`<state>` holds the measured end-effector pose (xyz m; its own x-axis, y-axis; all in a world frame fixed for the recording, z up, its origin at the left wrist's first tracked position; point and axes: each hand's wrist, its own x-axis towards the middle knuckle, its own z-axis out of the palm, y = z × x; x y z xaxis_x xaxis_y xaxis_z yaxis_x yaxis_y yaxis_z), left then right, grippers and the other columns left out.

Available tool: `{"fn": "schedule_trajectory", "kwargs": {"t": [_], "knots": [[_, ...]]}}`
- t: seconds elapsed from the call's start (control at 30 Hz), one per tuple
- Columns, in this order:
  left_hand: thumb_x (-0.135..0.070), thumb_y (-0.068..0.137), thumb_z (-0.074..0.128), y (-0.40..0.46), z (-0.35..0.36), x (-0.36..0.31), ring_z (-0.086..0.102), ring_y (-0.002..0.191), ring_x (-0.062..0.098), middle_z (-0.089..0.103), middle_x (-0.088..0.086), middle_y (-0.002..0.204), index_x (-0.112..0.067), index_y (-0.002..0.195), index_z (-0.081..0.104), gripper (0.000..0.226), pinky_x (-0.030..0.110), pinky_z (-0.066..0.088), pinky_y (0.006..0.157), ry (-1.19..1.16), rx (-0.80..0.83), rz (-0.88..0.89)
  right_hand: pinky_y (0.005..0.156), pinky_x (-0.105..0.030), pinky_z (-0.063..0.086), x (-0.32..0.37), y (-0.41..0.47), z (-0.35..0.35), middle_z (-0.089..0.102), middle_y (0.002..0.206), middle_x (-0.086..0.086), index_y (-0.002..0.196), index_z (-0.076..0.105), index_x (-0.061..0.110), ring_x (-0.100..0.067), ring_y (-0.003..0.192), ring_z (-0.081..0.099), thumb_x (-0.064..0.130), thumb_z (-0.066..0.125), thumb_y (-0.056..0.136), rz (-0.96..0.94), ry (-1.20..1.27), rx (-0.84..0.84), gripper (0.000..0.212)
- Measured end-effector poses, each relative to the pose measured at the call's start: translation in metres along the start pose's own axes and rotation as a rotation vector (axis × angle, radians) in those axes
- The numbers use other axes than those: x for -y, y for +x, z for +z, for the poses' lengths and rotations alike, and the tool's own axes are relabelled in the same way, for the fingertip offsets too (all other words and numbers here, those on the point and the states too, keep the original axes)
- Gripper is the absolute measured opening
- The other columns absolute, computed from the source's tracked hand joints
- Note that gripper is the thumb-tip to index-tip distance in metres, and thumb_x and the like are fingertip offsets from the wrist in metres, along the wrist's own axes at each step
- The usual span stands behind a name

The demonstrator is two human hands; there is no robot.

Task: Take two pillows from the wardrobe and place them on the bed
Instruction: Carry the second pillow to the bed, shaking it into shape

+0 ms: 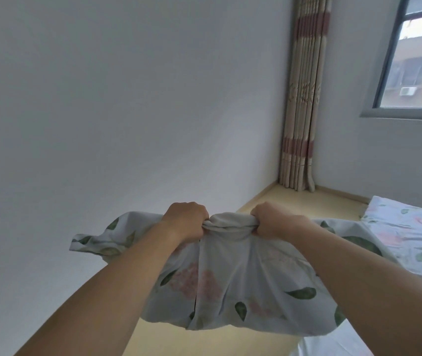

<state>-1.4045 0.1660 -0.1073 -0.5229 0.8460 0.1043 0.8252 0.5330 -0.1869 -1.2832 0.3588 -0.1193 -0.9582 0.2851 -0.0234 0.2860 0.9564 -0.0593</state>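
Head view shows us a plain white wall [127,98] ahead, a striped curtain [305,98] in the corner beside a window [415,60], and the bed [410,232] at our right. We hold a floral pillow [230,286] in the air above the floor, by the bed's edge. Left hand [186,219] and right hand [271,219] each grip its bunched top edge, fists clenched, close together.

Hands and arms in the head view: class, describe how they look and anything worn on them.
Both arms are bare as far as the frame shows: no sleeves visible. The left hand and right hand wear no gloves, and no rings, watch or bracelets show on the hands, wrists or forearms. No markings are visible.
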Motion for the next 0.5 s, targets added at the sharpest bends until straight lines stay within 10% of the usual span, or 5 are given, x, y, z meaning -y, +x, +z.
{"fn": "schedule_trajectory", "kwargs": {"t": [0.5], "knots": [[-0.013, 0.078, 0.053, 0.348, 0.033, 0.147, 0.054, 0.068, 0.025, 0.052, -0.004, 0.066, -0.018, 0.064, 0.051, 0.015, 0.027, 0.036, 0.059, 0.019, -0.081, 0.264, 0.065, -0.027, 0.042, -0.095, 0.303, -0.023, 0.058, 0.083, 0.002, 0.089, 0.066, 0.023, -0.025, 0.087, 0.063, 0.029, 0.061, 0.077, 0.288, 0.094, -0.138, 0.014]]}}
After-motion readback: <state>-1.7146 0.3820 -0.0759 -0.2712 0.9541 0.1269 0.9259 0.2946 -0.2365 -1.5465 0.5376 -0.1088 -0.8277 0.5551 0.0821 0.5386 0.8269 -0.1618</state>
